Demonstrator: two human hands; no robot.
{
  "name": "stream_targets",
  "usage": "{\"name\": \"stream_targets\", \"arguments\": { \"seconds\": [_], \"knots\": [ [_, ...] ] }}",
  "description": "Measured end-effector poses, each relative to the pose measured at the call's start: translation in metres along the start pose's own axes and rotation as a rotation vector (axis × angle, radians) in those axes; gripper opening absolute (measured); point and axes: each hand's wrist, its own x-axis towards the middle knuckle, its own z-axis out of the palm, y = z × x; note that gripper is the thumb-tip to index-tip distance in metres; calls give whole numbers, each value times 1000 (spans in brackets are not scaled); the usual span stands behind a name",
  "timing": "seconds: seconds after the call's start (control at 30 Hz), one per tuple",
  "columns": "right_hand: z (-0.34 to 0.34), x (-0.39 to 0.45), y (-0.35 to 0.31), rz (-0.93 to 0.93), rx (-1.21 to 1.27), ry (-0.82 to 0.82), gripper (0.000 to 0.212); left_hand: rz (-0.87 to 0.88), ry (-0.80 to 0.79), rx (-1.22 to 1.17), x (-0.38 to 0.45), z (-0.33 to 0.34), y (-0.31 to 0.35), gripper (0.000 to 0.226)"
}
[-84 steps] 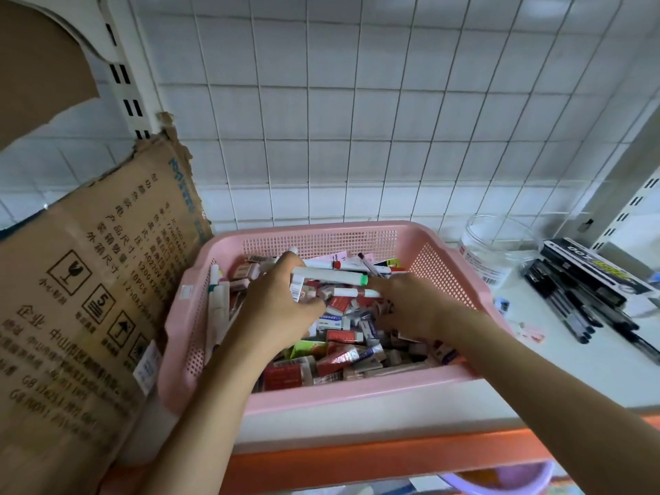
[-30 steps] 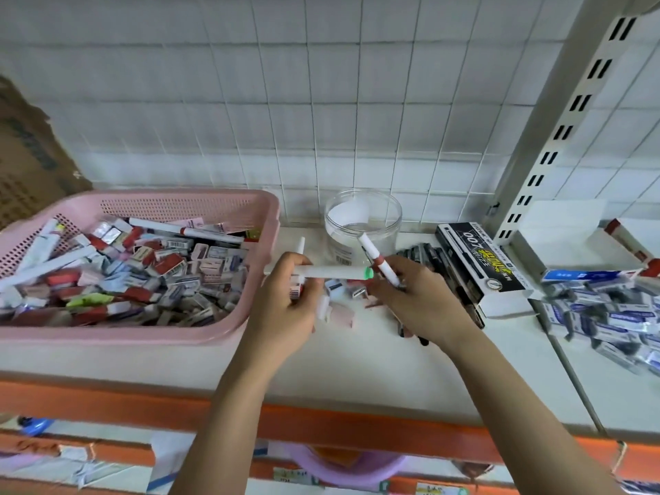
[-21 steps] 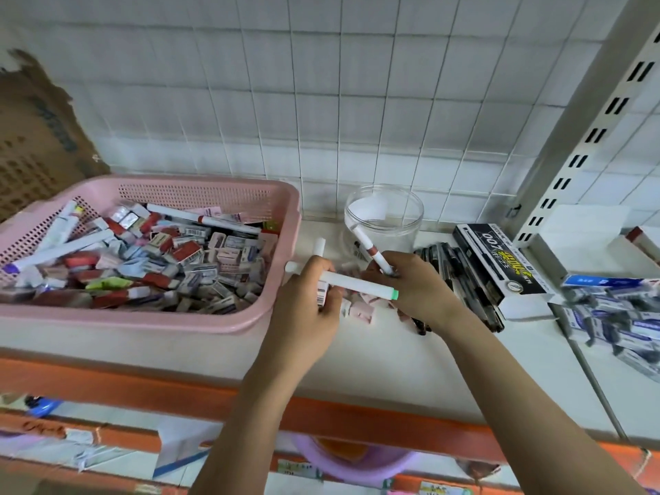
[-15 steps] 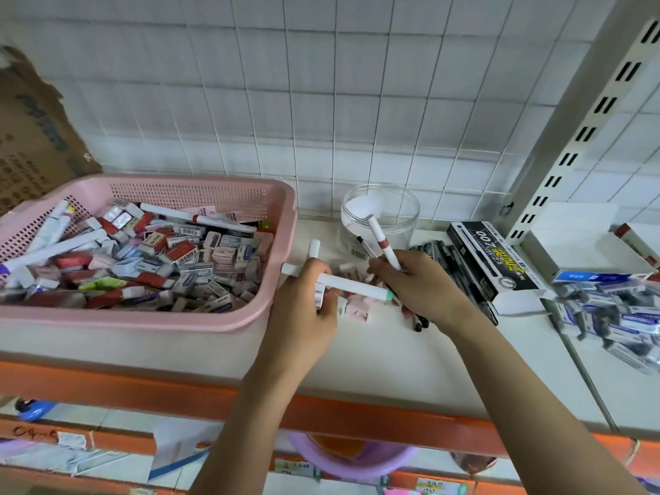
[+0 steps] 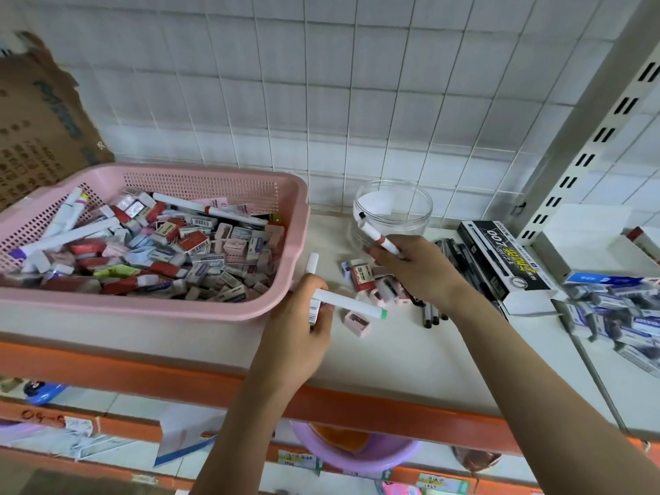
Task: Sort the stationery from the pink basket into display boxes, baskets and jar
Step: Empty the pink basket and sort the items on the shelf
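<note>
White markers [image 5: 348, 302] are gripped in the left hand [image 5: 300, 317] and a pen [image 5: 378, 239] pinched in the right hand [image 5: 416, 269], apparently bound next for the jar [image 5: 410, 216] at far right.

A wall of small white square tiles [image 5: 357, 83] rises behind a white shelf [image 5: 410, 351] with an orange front edge [image 5: 143, 376]. Right of the shelf stands a grey slotted upright [image 5: 585, 155]. A torn brown cardboard sheet [image 5: 39, 126] leans against the wall's left part.
</note>
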Motion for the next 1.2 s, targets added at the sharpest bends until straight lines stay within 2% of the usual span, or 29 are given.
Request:
{"name": "stream_targets", "arguments": {
  "seconds": [0.13,0.3,0.43,0.5,0.6,0.73,0.83,0.87,0.93,1.03,1.1,1.2],
  "knots": [
    [-7,3,-3,-28,-16,0,14,3,-4,1,-2,2,-6,23],
    [-22,-3,-1,-21,137,31,20,16,-14,-8,0,6,-7,26],
    [-26,-7,5,33,399,-33,25,23,-29,-35,2,7,-5,21],
    [-26,-6,7,52,448,-56,31,24,-36,-36,3,7,-4,19],
    [-24,-5,6,40,258,-21,31,49,-23,-9,3,4,-7,21],
    [-12,4,-5,-107,-264,145,33,60,-15,2,3,1,-9,16],
    [10,7,-9,-184,-481,103,19,70,-4,9,4,-1,-11,14],
    [17,8,-10,-156,-506,93,10,81,3,19,4,-2,-12,13],
    [27,10,-9,-49,-494,86,25,94,5,28,3,-4,-14,13],
    [32,18,-6,91,-501,49,32,91,-30,-14,1,-5,-12,14],
    [33,21,-6,109,-515,34,31,64,-74,-89,1,-6,-8,19],
    [27,18,-11,58,-403,71,27,0,-128,-250,2,-5,3,20]
  ]
}}
